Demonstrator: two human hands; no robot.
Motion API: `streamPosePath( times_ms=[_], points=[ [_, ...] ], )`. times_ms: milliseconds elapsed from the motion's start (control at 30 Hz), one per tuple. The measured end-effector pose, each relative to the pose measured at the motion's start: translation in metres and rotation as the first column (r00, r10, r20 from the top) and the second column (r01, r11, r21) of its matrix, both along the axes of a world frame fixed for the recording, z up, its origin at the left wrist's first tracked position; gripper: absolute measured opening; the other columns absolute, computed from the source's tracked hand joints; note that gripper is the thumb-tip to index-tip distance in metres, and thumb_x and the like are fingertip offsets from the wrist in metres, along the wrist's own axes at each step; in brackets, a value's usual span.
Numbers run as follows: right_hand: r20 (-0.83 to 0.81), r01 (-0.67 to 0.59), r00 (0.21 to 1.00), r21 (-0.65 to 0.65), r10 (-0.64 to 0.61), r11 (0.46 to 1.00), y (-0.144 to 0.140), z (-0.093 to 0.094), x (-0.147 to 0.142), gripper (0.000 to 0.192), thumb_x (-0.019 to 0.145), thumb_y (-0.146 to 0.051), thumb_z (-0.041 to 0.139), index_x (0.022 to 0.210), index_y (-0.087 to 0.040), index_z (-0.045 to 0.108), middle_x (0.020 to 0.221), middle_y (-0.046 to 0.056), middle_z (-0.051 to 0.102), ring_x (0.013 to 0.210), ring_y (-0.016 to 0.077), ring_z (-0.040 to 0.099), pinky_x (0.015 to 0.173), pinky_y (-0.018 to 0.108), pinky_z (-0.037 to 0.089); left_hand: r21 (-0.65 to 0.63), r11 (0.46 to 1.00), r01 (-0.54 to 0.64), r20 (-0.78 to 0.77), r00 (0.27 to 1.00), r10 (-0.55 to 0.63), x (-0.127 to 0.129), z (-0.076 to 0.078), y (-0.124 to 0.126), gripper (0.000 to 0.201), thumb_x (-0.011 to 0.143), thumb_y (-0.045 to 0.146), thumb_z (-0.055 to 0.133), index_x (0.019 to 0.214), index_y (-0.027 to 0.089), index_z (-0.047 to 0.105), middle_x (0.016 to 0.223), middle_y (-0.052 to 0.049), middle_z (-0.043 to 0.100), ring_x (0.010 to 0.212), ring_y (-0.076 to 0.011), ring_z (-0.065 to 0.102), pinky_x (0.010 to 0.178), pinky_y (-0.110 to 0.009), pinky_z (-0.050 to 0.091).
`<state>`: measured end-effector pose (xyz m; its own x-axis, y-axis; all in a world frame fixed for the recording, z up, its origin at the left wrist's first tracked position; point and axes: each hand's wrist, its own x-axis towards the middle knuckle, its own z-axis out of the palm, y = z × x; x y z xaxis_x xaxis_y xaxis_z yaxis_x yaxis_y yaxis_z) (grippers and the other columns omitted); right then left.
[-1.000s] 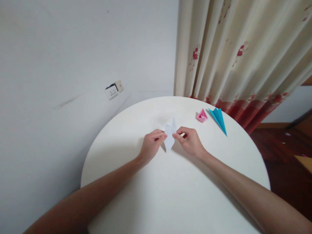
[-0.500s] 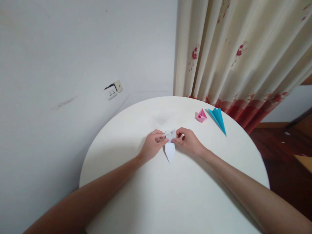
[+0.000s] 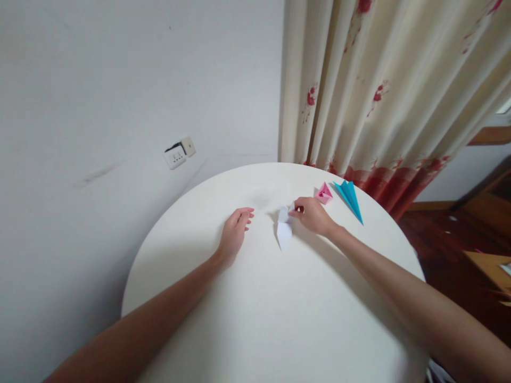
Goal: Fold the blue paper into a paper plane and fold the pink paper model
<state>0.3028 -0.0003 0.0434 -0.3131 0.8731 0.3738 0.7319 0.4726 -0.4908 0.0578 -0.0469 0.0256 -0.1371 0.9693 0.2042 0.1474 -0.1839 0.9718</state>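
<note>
A white folded-paper figure [image 3: 284, 234] is near the middle of the round table, its pointed end toward me. My right hand [image 3: 313, 214] pinches the figure's upper right flap between thumb and fingertips. My left hand [image 3: 235, 230] is apart from the paper, to its left and low over the table. Its fingers are loosely bent with small gaps between them, and it holds nothing. Just beyond my right hand sits a small pink folded-paper piece [image 3: 324, 193]. Right of that lies a blue folded-paper plane [image 3: 349, 200] with its tip toward me.
The white round table [image 3: 255, 319] fills the lower middle. Behind it stands a white wall with a socket [image 3: 174, 156]. A cream curtain with red flowers [image 3: 359, 96] hangs behind the table at the right, and dark floor shows beyond the right edge.
My left hand has let go of the white folded paper and moved left. With the flap still pinched in my right hand, the figure has shifted slightly away and right. The view has turned slightly.
</note>
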Motion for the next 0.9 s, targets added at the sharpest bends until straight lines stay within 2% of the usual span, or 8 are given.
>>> streamPosePath(
  times_ms=[100,233,333,433,633,767,833,900],
  points=[
    [0.17,0.084,0.982,0.003,-0.083,0.996,0.034,0.02,0.013,0.009,0.081,-0.016,0.071,0.072,-0.017,0.072,0.077,0.006,0.071,0.072,0.0177,0.059,0.063,0.027,0.035,-0.008,1.0,0.016,0.005,1.0,-0.016,0.001,0.001,-0.002,0.037,0.085,0.052,0.058,0.098,0.019,0.07,0.095,-0.006,0.067,0.084,-0.0186,0.057,0.07,-0.027,0.044],
    [0.388,0.16,0.909,0.008,-0.15,0.987,0.082,0.039,0.03,0.006,0.081,-0.02,0.071,0.079,-0.016,0.076,0.083,0.008,0.074,0.073,0.0176,0.06,0.063,0.027,0.034,-0.001,1.0,0.026,0.01,1.0,-0.025,0.001,0.003,-0.005,0.034,0.087,0.049,0.057,0.097,0.02,0.07,0.094,-0.006,0.067,0.084,-0.0187,0.057,0.071,-0.027,0.043],
    [0.477,0.209,0.86,-0.008,-0.18,0.978,0.109,0.042,0.04,0.008,0.081,-0.022,0.072,0.082,-0.015,0.076,0.081,0.007,0.073,0.071,0.0171,0.06,0.06,0.027,0.033,-0.005,1.0,0.026,0.005,1.0,-0.026,0.0,0.004,-0.004,0.033,0.089,0.048,0.056,0.098,0.02,0.07,0.094,-0.006,0.067,0.084,-0.0189,0.057,0.071,-0.027,0.043],
    [0.505,0.217,0.844,-0.013,-0.181,0.976,0.123,0.038,0.048,0.009,0.081,-0.021,0.071,0.083,-0.014,0.077,0.082,0.007,0.073,0.071,0.0161,0.06,0.059,0.027,0.033,0.001,0.999,0.032,-0.009,0.999,-0.032,-0.001,0.003,-0.004,0.033,0.092,0.047,0.053,0.1,0.02,0.07,0.096,-0.007,0.068,0.086,-0.0191,0.058,0.071,-0.027,0.043],
    [0.488,0.233,0.857,-0.083,-0.165,0.969,0.124,0.033,0.057,0.013,0.081,-0.018,0.067,0.086,-0.012,0.078,0.077,0.007,0.073,0.064,0.014,0.057,0.059,0.027,0.036,0.002,0.999,0.041,-0.014,0.999,-0.041,0.0,0.001,-0.005,0.033,0.092,0.047,0.053,0.1,0.02,0.07,0.097,-0.007,0.069,0.086,-0.0188,0.059,0.072,-0.027,0.045],
    [0.424,0.19,0.899,-0.158,-0.107,0.969,0.117,0.045,0.066,0.027,0.076,-0.008,0.065,0.1,-0.01,0.077,0.088,0.009,0.076,0.072,0.0162,0.063,0.065,0.025,0.044,0.013,0.998,0.059,-0.053,0.997,-0.058,-0.001,-0.004,-0.001,0.037,0.093,0.05,0.051,0.102,0.019,0.069,0.099,-0.008,0.07,0.089,-0.0197,0.062,0.076,-0.029,0.048],
    [0.309,0.233,0.93,-0.068,-0.201,0.97,0.106,0.054,0.068,0.04,0.075,-0.003,0.059,0.113,-0.009,0.073,0.102,0.012,0.075,0.085,0.02,0.067,0.075,0.026,0.049,0.036,0.996,0.087,-0.129,0.988,-0.082,-0.002,-0.007,0.002,0.037,0.096,0.048,0.046,0.106,0.018,0.067,0.105,-0.009,0.07,0.097,-0.0213,0.064,0.084,-0.032,0.05],
    [0.125,0.318,0.935,0.118,-0.332,0.941,0.086,0.058,0.063,0.043,0.08,-0.003,0.051,0.117,-0.009,0.071,0.113,0.014,0.073,0.102,0.0243,0.066,0.089,0.033,0.05,0.071,0.989,0.126,-0.256,0.961,-0.104,-0.003,-0.009,0.004,0.037,0.098,0.042,0.042,0.113,0.018,0.065,0.116,-0.011,0.069,0.11,-0.0226,0.063,0.096,-0.037,0.049]
  ],
)
